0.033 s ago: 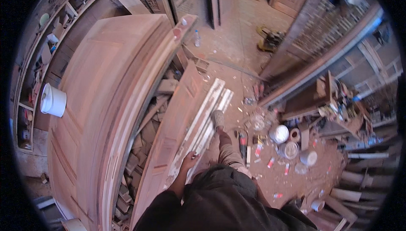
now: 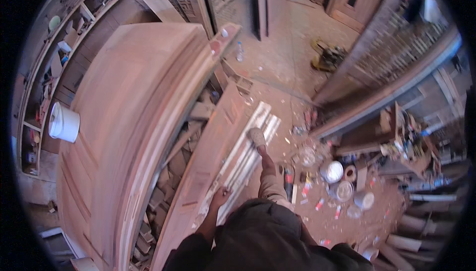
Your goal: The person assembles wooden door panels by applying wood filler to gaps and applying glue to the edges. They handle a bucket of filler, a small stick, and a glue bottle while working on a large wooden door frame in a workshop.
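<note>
My left hand (image 2: 221, 196) is low in front of me, above white-smeared boards (image 2: 237, 168) on the floor. Its fingers look curled together; whatever they may hold is too small to make out. Beside it leans a long reddish wooden panel (image 2: 208, 157) with recessed sections. One of my feet, in a light clog (image 2: 257, 136), rests on the white-smeared boards. Of my right arm only a bit of forearm (image 2: 307, 232) shows beside my dark clothing, and the hand itself is out of sight.
Large wooden doors (image 2: 134, 82) lie stacked at the left, carrying a white bucket (image 2: 65, 123). Wood offcuts (image 2: 173, 168) fill the gap beside them. Tubs (image 2: 332, 171), bottles and scraps litter the floor at right. A yellow pallet jack (image 2: 327, 56) stands farther off.
The whole view has shifted slightly, so the surroundings sit a little lower and farther right. My left hand stays over the white-smeared boards, its fingers still curled.
</note>
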The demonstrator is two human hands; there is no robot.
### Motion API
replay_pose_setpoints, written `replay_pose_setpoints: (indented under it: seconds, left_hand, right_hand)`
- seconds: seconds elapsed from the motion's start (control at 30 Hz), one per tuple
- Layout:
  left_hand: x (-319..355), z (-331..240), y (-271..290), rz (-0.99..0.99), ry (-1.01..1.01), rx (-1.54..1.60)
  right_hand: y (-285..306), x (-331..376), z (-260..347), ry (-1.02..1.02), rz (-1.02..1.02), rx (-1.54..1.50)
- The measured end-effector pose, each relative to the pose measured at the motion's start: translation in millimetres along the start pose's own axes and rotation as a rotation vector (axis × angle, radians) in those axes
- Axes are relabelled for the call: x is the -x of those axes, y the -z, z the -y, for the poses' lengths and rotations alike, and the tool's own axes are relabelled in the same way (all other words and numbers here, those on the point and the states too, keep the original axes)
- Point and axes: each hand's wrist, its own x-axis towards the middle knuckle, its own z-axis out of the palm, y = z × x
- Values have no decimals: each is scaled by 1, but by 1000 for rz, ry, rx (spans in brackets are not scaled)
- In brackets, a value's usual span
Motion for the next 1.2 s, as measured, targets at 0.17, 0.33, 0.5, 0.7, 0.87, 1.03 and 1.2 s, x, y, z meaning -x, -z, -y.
replay_pose_setpoints:
  seconds: [0.17,0.33,0.5,0.7,0.87,1.03,1.2]
  left_hand:
    - [-33,25,68,-334,335,309]
    - [-53,-60,58,-183,730,-142]
    - [-156,-243,77,-491,432,244]
    - [-168,-308,43,-264,580,71]
    - [-77,-227,-14,-228,753,285]
    - [-58,-235,-28,-472,828,268]
    - [-81,-282,-13,-532,816,283]
  right_hand:
    - [12,-242,178,170,99,114]
    - [115,-438,402,519,-108,69]
    - [110,-583,730,792,-94,98]
    - [56,-640,883,844,-196,166]
    - [47,-659,886,846,-232,245]
    - [41,-619,848,910,-445,25]
    - [33,-507,673,715,-245,-244]
